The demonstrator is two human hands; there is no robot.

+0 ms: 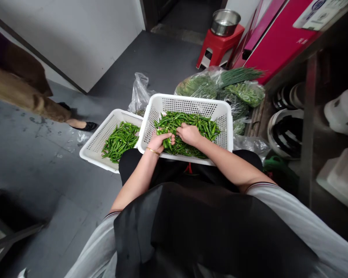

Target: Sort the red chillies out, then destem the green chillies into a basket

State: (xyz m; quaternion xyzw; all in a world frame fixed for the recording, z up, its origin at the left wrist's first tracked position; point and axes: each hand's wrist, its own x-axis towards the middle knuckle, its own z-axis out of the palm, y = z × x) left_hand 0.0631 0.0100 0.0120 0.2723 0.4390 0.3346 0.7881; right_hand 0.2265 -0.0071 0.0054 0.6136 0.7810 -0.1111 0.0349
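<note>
A white perforated basket (188, 101) rests on my lap with many green chili peppers (210, 127) inside. Over its left side, my left hand (160, 140) is closed around several chili peppers, some poking out past the thumb. Close beside it, my right hand (189, 134) has its fingers pinched together near the stem ends of those peppers. What the right fingertips grip is too small to make out. Lower down on the left, a second white basket (89, 150) holds another heap of green chili peppers (121, 141).
Bagged leafy greens (246, 92) and long green stalks (240, 76) lie beyond the basket. A metal pot (225, 22) sits on a red stool (217, 48). At left stands a person in brown trousers (26, 92). Shelving with containers (285, 133) lines the right side.
</note>
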